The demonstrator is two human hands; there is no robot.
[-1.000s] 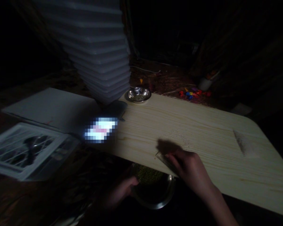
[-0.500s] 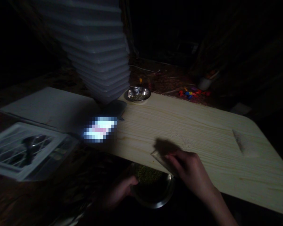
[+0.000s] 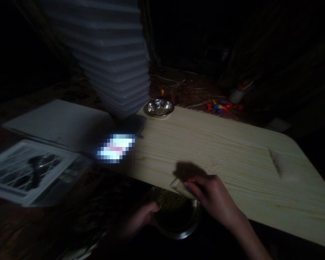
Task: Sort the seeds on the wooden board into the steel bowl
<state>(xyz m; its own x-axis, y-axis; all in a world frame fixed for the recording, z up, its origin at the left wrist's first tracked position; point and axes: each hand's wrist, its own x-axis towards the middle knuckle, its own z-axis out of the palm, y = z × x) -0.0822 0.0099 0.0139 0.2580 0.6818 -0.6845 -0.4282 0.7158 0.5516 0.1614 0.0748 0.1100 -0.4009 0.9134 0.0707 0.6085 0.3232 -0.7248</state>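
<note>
The left hand (image 3: pixel 141 216) clasped a round steel bowl (image 3: pixel 182 235) of green grains (image 3: pixel 170 200) below a pale wooden table's near edge (image 3: pixel 148 180); the right hand (image 3: pixel 213 196) pinched a thin translucent piece (image 3: pixel 179 186). A slack left grip could have spilled grains.

A round, shiny metal bowl (image 3: pixel 182 235) sits mouth up at the lower centre of the frame, small green grains (image 3: pixel 170 199) gathered toward its upper left. Just above its upper-right rim, a thin, see-through flat piece (image 3: pixel 178 185), possibly plastic, slants down rightward.
</note>
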